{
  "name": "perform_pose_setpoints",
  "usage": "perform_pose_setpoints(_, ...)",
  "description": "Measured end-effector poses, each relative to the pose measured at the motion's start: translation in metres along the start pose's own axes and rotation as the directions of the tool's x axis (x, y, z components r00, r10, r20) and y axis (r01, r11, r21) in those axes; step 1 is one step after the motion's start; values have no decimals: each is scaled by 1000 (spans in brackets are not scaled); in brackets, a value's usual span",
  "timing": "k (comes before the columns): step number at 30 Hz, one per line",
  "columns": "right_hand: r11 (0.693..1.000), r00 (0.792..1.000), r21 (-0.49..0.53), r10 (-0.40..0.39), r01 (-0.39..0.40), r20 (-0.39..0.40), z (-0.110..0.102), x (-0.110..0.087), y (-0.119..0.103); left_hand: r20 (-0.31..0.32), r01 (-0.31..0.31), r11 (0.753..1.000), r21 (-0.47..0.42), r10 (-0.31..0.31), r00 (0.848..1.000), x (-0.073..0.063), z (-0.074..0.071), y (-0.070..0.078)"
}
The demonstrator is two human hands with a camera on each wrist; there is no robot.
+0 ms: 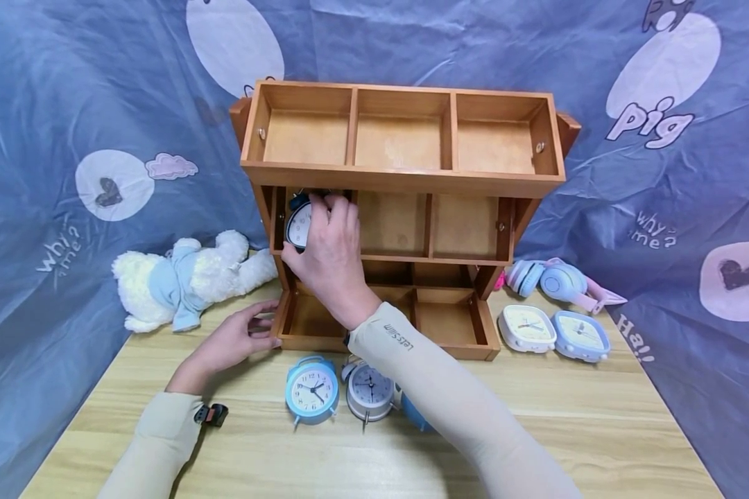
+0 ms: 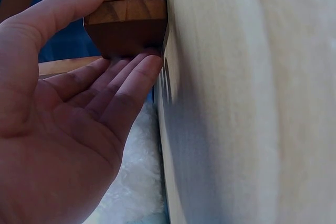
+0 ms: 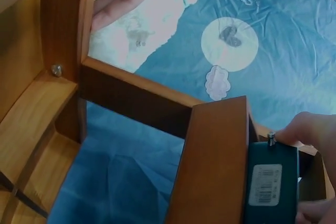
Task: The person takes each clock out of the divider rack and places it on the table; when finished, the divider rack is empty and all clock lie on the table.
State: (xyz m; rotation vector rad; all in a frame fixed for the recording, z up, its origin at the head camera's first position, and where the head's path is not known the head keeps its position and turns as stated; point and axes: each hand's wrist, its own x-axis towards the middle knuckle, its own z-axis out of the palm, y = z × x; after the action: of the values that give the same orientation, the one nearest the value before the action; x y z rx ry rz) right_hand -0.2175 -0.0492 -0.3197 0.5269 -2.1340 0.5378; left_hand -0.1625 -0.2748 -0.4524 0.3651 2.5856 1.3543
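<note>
One dark alarm clock (image 1: 299,223) pinched by right hand (image 1: 327,249), entering middle-left shelf (image 1: 406,179) compartment; left hand (image 1: 234,341), fingers straight, steadying base; two round clocks (image 1: 312,389) waiting, lower centre worktop (image 1: 599,423).

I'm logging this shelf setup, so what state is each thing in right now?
Dark blue alarm clock: gripped by right hand, in shelf's middle-left compartment.
Wooden shelf: upright, steadied by left hand at bottom-left corner.
Light blue alarm clock: lying face up on table.
Grey alarm clock: lying face up.
Headphones: lying flat.
</note>
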Motion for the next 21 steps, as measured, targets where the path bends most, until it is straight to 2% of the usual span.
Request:
perform_pose_setpoints(6,1000,1000,-18,0,0,10,-1,0,2,0,22,1000,-10,-22,1000,2,-1,-2)
perform_pose_setpoints(13,999,998,-37,-5,7,55,-4,-1,3,3,-2,1000,-9,2,1000,2,-1,-2)
perform_pose_setpoints(21,1000,998,13,-27,27,54,-8,-2,5,-3,-15,1000,-12,14,1000,1,0,-2)
